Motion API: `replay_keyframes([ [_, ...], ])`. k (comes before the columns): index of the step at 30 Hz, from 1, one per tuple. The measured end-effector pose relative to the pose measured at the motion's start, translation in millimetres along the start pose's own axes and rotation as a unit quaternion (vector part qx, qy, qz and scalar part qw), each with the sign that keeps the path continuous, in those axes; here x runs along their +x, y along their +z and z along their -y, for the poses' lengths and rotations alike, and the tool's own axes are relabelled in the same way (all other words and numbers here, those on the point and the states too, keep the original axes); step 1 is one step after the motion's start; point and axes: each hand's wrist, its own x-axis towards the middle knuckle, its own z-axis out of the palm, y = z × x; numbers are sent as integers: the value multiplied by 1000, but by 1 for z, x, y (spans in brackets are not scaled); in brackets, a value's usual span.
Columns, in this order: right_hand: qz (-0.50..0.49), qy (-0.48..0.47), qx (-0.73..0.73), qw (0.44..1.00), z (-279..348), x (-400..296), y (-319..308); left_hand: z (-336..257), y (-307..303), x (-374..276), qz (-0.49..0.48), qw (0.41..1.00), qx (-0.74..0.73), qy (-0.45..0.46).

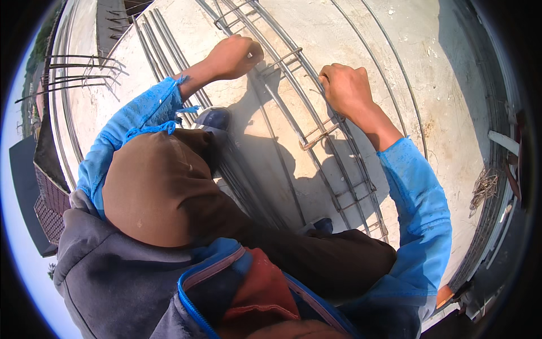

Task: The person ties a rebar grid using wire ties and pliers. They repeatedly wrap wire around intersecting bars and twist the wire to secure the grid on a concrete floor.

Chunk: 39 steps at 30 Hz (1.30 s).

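A long rebar cage (pixel 284 111) of parallel steel bars and square stirrups lies across the concrete surface before me. My left hand (pixel 237 57) is curled into a fist over the cage's left bar, between two stirrups. On the opposite side, my right hand (pixel 348 90) is bent over the outer right bars, its fingertips mostly hidden from view. A rebar stirrup (pixel 313 142) crosses the cage just below the right hand. Both forearms have frayed blue sleeves.
Loose steel bars (pixel 163 46) run beside my left shoe (pixel 215 118) and beneath my legs. Thin rods (pixel 399 62) lie right of the cage. Rebar ends (pixel 80 65) jut out at the far left, near the slab edge. A tangled wire bundle (pixel 485 186) sits at the right.
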Motion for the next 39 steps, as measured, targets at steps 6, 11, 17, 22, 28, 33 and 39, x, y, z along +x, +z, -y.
replay_keyframes([
  [6,-14,53,28,998,37,57,57,23,32,14,-54,993,74,75],
  [11,-29,82,113,990,50,75,72,25,36,22,0,994,26,103],
  [17,5,179,130,975,54,79,70,29,39,33,-56,987,-103,107],
  [22,-83,331,278,898,78,78,74,31,35,32,-40,978,-183,87],
  [28,-174,314,158,920,115,77,81,22,13,50,71,973,-183,117],
  [33,-258,145,-10,955,127,61,101,39,3,71,157,952,-208,161],
  [39,-273,87,50,957,109,42,118,35,-1,79,212,945,-216,127],
])
